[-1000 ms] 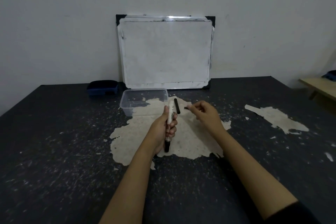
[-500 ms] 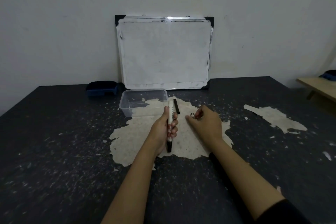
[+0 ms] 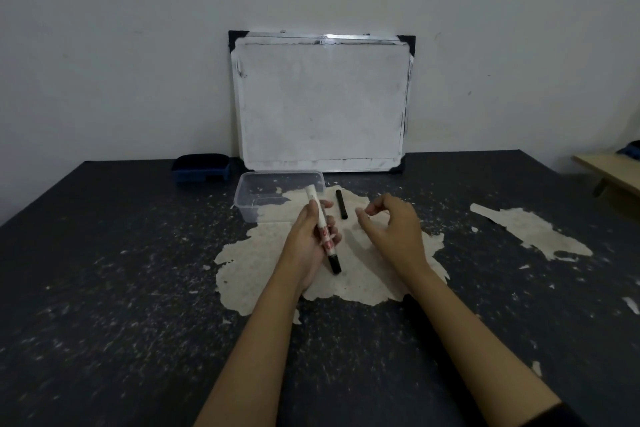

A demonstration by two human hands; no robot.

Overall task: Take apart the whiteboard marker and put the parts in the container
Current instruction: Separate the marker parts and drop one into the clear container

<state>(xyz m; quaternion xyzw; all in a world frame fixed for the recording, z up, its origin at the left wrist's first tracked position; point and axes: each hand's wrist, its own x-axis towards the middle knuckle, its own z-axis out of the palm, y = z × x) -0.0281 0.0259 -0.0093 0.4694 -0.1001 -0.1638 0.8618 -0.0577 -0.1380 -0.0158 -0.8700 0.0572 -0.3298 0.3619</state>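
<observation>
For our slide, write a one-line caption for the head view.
Left hand holds the marker; right hand hovers open beside it.

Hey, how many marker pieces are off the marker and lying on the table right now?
1 for sure: a black stick-like piece lies right of the container. The right hand may hide a small part.

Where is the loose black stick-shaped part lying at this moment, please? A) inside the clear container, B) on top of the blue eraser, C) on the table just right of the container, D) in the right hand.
C: the black part lies flat on the table, beside the clear container and beyond the open right hand.
</observation>
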